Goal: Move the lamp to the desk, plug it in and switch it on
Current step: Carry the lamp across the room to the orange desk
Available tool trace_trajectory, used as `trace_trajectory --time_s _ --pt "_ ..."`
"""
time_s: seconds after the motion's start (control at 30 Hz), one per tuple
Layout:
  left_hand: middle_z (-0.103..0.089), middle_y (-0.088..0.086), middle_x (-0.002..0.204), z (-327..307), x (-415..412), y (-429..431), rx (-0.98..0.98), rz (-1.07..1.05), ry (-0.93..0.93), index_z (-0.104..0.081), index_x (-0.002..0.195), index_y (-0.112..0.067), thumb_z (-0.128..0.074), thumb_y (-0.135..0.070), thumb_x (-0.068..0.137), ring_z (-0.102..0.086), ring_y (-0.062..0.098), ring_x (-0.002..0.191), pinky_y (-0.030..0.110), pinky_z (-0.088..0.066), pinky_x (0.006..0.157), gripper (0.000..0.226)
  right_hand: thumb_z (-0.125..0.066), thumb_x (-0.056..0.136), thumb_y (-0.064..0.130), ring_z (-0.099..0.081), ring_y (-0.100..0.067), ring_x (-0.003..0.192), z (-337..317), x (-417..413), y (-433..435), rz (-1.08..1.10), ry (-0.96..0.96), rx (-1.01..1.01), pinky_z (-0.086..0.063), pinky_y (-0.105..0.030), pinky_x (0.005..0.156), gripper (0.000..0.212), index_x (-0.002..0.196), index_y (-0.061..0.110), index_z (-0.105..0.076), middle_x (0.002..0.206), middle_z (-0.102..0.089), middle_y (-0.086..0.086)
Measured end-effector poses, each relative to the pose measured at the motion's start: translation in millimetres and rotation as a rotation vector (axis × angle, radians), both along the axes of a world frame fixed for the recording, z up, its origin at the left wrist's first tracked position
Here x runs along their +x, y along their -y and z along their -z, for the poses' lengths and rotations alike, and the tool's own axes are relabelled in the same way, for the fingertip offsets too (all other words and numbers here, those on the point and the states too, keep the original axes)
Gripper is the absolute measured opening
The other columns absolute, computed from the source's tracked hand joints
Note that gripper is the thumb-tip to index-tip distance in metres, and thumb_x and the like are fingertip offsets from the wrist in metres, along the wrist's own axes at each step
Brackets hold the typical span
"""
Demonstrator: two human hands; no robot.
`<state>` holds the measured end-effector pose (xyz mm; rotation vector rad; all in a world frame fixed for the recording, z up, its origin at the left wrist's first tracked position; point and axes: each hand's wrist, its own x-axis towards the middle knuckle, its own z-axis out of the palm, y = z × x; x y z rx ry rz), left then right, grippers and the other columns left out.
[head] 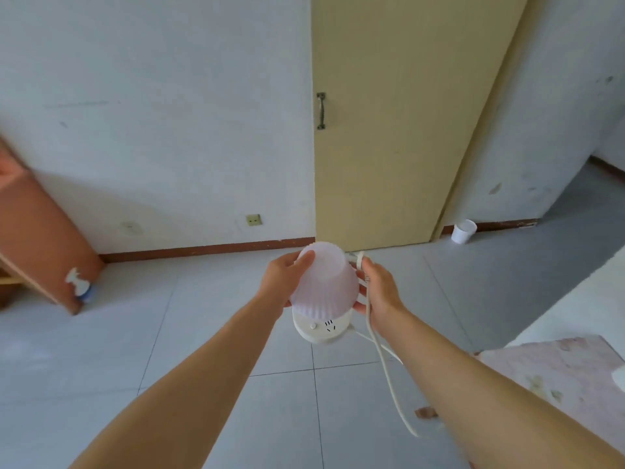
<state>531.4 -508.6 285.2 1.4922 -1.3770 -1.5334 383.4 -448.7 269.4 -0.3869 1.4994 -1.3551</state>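
Head view: hands [282, 279] hold lamp [323, 289] midair.

I see a pale, scuffed wall [152, 96] across the upper left of the frame, with a wall socket [253, 220] low down near a reddish-brown skirting board [203, 250]. A yellowish door [389, 130] with a metal handle [321, 111] fills the upper middle. The floor [203, 333] is light grey tile. An orange-brown cabinet [44, 238] leans in at the left edge, and a white bin [463, 231] stands by the wall, right of the door.
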Motion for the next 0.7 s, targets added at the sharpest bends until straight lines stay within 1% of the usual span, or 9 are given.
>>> trace_trajectory --time_s 0.07,0.13,0.2,0.27,0.33,0.43,0.5,0.6,0.7 --pt "-0.059 -0.006 0.096 0.4 31.1 15.6 -0.001 -0.044 -0.009 -0.061 0.113 -0.032 -0.057 -0.044 0.086 -0.057 0.017 0.086 0.033 -0.05 0.069 0.03 -0.045 0.093 0.042 -0.058 -0.029 0.111 2.3 29.9 21.5 -0.034 0.004 -0.001 -0.053 -0.041 0.078 0.037 0.106 0.011 -0.061 0.113 -0.062 -0.006" --pt "-0.061 -0.007 0.095 1.8 60.2 27.6 -0.011 -0.082 -0.005 -0.062 0.114 -0.031 -0.057 -0.044 0.085 -0.058 0.017 0.087 0.032 -0.051 0.069 0.032 -0.044 0.094 0.041 -0.058 -0.029 0.112 3.9 57.1 39.4 -0.069 0.007 0.003 -0.053 -0.043 0.082 0.037 0.109 0.011 -0.06 0.118 -0.061 -0.008" --pt "-0.06 -0.012 0.09 2.1 96.1 40.6 -0.019 -0.133 -0.006 -0.061 0.116 -0.03 -0.057 -0.045 0.085 -0.057 0.013 0.083 0.031 -0.051 0.067 0.034 -0.043 0.094 0.041 -0.057 -0.029 0.113 5.9 92.1 61.0 -0.112 0.009 0.01 -0.052 -0.046 0.087 0.039 0.114 0.013 -0.06 0.121 -0.061 -0.008" --pt "-0.06 -0.011 0.092 2.9 125.6 50.6 -0.02 -0.175 0.015 -0.061 0.117 -0.03 -0.056 -0.046 0.085 -0.057 0.015 0.085 0.034 -0.051 0.071 0.036 -0.042 0.094 0.041 -0.056 -0.029 0.114 6.8 120.8 77.4 -0.15 0.018 0.021 -0.052 -0.047 0.091 0.039 0.117 0.015 -0.059 0.122 -0.06 -0.007" --pt "-0.062 -0.006 0.099 4.5 153.8 59.6 -0.032 -0.215 0.046 -0.06 0.118 -0.03 -0.055 -0.047 0.086 -0.058 0.02 0.092 0.039 -0.053 0.077 0.037 -0.042 0.095 0.042 -0.055 -0.028 0.115 6.6 147.9 91.9 -0.207 0.02 0.025 -0.052 -0.049 0.092 0.038 0.118 0.017 -0.057 0.123 -0.059 -0.006" --pt "-0.064 0.0 0.108 9.1 187.1 70.2 -0.056 -0.275 0.075 -0.061 0.116 -0.028 -0.055 -0.046 0.086 -0.059 0.023 0.098 0.045 -0.054 0.087 0.036 -0.041 0.095 0.042 -0.056 -0.026 0.112 6.7 179.2 111.2 -0.286 0.019 0.014 -0.052 -0.046 0.088 0.033 0.112 0.021 -0.059 0.121 -0.06 -0.004" --pt "-0.064 0.001 0.11 12.3 205.0 75.9 -0.054 -0.312 0.083 -0.061 0.118 -0.027 -0.054 -0.047 0.085 -0.059 0.025 0.1 0.049 -0.053 0.089 0.039 -0.041 0.095 0.041 -0.056 -0.026 0.112 8.8 197.2 125.3 -0.32 0.017 0.017 -0.052 -0.046 0.088 0.03 0.109 0.022 -0.059 0.12 -0.06 -0.004" --pt "-0.063 0.0 0.106 17.4 232.6 90.3 -0.043 -0.385 0.06 -0.06 0.117 -0.026 -0.053 -0.046 0.086 -0.059 0.021 0.096 0.044 -0.054 0.084 0.038 -0.041 0.094 0.041 -0.056 -0.026 0.112 11.7 225.1 150.9 -0.399 0.011 0.022 -0.052 -0.047 0.09 0.027 0.1 0.023 -0.061 0.119 -0.061 -0.005" --pt "-0.062 -0.006 0.098 19.0 257.9 110.9 -0.033 -0.433 0.035 -0.059 0.117 -0.03 -0.053 -0.046 0.087 -0.058 0.012 0.087 0.031 -0.052 0.067 0.034 -0.043 0.094 0.042 -0.055 -0.026 0.113 12.6 247.9 181.7 -0.453 0.02 0.024 -0.051 -0.047 0.092 0.025 0.094 0.023 -0.06 0.119 -0.061 -0.004"
